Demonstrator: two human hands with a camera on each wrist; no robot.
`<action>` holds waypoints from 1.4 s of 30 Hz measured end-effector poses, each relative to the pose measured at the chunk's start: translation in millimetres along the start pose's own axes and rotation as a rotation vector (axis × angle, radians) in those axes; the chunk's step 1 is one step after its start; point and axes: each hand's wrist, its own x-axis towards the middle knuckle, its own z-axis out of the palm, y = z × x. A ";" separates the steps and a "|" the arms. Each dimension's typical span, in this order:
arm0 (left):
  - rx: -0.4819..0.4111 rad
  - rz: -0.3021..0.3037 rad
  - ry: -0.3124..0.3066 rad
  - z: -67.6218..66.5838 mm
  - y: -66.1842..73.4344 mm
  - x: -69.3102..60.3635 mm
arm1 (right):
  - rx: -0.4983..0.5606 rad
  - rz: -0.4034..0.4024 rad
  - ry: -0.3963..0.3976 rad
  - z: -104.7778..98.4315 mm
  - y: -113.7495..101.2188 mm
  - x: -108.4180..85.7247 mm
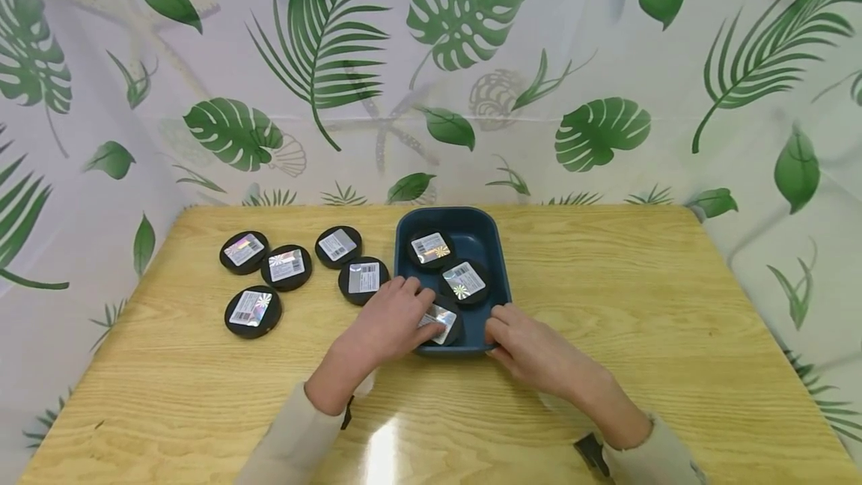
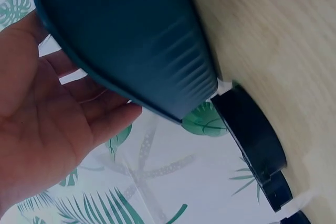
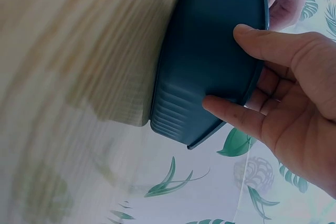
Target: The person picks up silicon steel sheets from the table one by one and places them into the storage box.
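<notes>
A dark blue rectangular bin (image 1: 501, 253) stands on the table. Inside are three black round discs with shiny white labels: one at the back (image 1: 431, 248), one in the middle (image 1: 465, 281) and a front disc (image 1: 450, 320). My left hand (image 1: 396, 318) reaches over the bin's left rim and holds the front disc, covering part of it. The left wrist view shows that hand (image 2: 58, 108) beside the rim; the bin wall hides its fingertips. My right hand (image 1: 532, 346) grips the bin's front right rim, with some fingers on the outer wall in the right wrist view (image 3: 294, 82).
Several more black labelled discs lie on the table left of the bin, the closest one (image 1: 364, 281) near its left wall. Behind the wooden table (image 1: 626, 305) hangs a white leaf-patterned cloth (image 1: 525, 148).
</notes>
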 end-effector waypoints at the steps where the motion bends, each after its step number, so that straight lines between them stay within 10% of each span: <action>1: -0.009 0.006 -0.001 -0.9 -1.3 -0.8 | -0.001 0.000 0.000 -0.1 0.0 0.2; 42: -0.217 0.015 0.041 -25.4 -33.1 -20.6 | 0.003 0.010 -0.009 -1.7 0.5 2.1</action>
